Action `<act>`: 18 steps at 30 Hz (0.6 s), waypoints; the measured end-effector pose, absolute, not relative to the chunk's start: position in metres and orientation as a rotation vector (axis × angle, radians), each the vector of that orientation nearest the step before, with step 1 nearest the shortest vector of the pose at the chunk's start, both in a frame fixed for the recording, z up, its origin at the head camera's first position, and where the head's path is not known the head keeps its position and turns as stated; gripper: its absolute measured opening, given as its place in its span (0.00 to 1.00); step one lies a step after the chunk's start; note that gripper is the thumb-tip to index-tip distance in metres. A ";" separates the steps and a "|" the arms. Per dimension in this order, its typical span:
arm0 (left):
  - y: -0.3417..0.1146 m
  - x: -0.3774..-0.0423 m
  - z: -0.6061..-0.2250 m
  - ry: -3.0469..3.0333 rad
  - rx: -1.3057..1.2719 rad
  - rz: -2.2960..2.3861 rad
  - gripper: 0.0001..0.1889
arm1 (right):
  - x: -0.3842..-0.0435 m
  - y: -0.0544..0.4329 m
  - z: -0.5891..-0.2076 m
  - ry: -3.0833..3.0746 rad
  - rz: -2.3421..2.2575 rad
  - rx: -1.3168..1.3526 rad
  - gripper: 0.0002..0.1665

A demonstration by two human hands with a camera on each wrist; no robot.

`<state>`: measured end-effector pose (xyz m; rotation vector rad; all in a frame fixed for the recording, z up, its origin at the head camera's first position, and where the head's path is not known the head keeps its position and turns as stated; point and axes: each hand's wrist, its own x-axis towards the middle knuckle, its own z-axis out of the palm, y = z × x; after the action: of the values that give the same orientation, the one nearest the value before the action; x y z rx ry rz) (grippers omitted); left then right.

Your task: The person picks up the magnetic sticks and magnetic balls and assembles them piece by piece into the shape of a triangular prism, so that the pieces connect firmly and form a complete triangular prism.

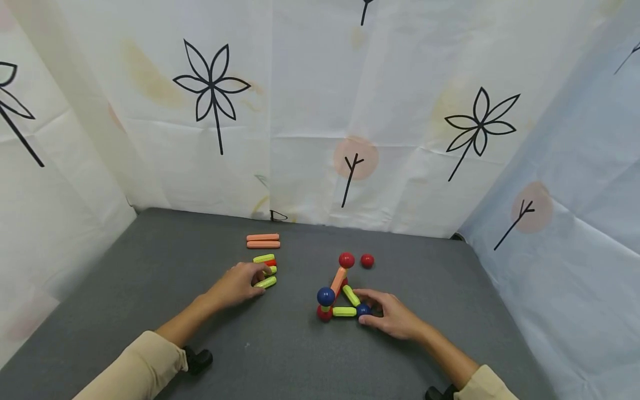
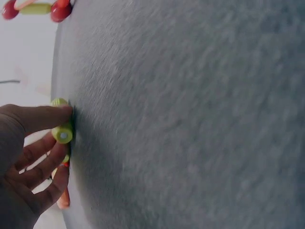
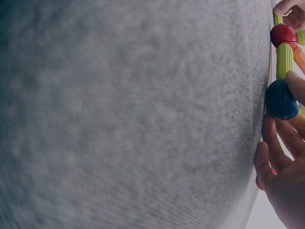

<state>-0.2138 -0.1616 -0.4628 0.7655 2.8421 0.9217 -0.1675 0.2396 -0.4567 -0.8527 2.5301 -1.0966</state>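
My left hand (image 1: 243, 283) pinches a yellow-green magnetic rod (image 1: 266, 282) lying on the table; in the left wrist view the rod's round end (image 2: 62, 134) shows between thumb and fingers. Just beyond it lie another yellow-green rod (image 1: 263, 258) and a red rod (image 1: 270, 263), partly behind the fingers. With thumb and fingers, my right hand (image 1: 395, 315) holds a blue ball (image 1: 363, 310) at the corner of a ball-and-rod frame. Yellow-green rods (image 1: 345, 311) run from that ball to red balls (image 1: 324, 313). Above the frame's near left corner sits another blue ball (image 1: 326, 296).
An orange rod (image 1: 338, 280) belongs to the frame, with a raised red ball (image 1: 346, 260) at its far end. One loose red ball (image 1: 367, 260) lies behind. Two orange rods (image 1: 263, 244) lie at the back left. Patterned cloth (image 1: 310, 111) walls the grey table (image 1: 280, 361).
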 end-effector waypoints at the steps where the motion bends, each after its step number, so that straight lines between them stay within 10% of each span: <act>1: -0.159 -0.213 -0.463 2.833 0.765 0.928 0.18 | -0.167 0.240 -0.457 2.531 -1.096 -0.853 0.33; 18: -0.087 -0.213 -0.424 2.065 0.473 1.775 0.29 | -0.167 0.241 -0.457 2.542 -1.097 -0.883 0.32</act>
<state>-0.2128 -0.0865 -0.4236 0.4729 2.0650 1.7749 -0.1670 0.2406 -0.4573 -0.8828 2.5415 -1.0974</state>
